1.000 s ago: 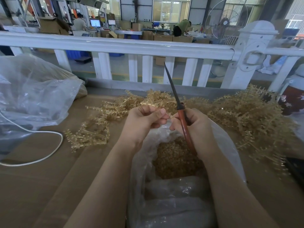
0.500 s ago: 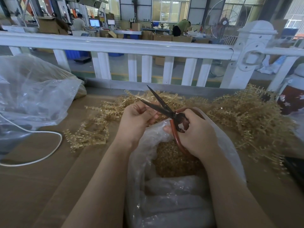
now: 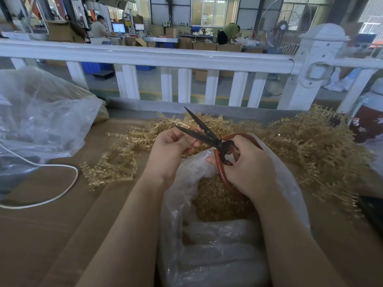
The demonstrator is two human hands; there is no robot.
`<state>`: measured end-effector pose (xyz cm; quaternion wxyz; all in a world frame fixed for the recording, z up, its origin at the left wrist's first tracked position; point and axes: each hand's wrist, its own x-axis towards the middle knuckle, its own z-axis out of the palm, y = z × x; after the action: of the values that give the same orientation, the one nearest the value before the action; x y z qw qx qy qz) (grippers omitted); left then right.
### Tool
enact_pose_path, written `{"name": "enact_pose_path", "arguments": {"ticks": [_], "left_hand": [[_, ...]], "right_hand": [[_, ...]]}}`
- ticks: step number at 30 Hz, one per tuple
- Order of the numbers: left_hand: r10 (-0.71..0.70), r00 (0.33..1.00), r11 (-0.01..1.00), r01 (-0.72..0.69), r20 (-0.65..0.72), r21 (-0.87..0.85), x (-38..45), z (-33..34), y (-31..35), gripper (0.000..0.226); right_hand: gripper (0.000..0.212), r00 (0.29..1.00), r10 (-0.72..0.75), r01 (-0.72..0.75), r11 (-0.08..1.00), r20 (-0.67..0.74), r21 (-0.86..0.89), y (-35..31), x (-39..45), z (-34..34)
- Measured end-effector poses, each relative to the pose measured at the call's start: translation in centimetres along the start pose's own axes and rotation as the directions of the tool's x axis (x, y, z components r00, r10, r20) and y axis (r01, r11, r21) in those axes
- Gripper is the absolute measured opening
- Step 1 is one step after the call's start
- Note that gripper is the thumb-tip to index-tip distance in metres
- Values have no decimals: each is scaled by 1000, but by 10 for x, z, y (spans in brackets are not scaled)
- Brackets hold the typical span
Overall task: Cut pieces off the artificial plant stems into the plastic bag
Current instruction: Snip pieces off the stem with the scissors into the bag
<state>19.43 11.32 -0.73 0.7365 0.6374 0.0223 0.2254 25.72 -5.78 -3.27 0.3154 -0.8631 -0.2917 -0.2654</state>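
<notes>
My right hand [image 3: 249,165] grips the red handles of large black-bladed scissors [image 3: 199,131], whose blades are spread and point up-left. My left hand [image 3: 169,150] pinches a thin pale stem piece [image 3: 187,139] right at the lower blade, above the mouth of the clear plastic bag [image 3: 207,245]. The bag stands open in front of me with golden cut pieces [image 3: 215,201] inside. Golden artificial plant stems lie in a large heap [image 3: 310,146] at the right and in a smaller pile [image 3: 116,162] at the left.
A big crumpled clear bag [image 3: 41,121] lies at far left with a white cable [image 3: 62,168] looped beside it. A white railing [image 3: 165,56] runs along the far edge of the brown table [image 3: 51,224]. A red-and-white container [image 3: 369,125] stands at far right.
A second ago the scissors stood upright with blades together; they have since tilted down toward my left hand and opened around the stem piece. Since half a second ago little has moved.
</notes>
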Motion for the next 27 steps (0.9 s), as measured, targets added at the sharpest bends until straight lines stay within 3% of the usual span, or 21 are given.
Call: {"name": "enact_pose_path", "arguments": {"ticks": [7,19,27], "left_hand": [[14,1000,1000,-14,15,9,-1,-1,0,20],[44,999,999,-44,18,-2,-1,-2,2,17],[148,989,978,-143,-24,152,-3,0,1,21]], "right_hand": [[46,999,0,0,1000,-51,0,0,-1,0],[53,993,-34,34,999,-117,0,0,-1,0],[55,999,-10,9,1000,-47,-17,-1,0,-1]]}}
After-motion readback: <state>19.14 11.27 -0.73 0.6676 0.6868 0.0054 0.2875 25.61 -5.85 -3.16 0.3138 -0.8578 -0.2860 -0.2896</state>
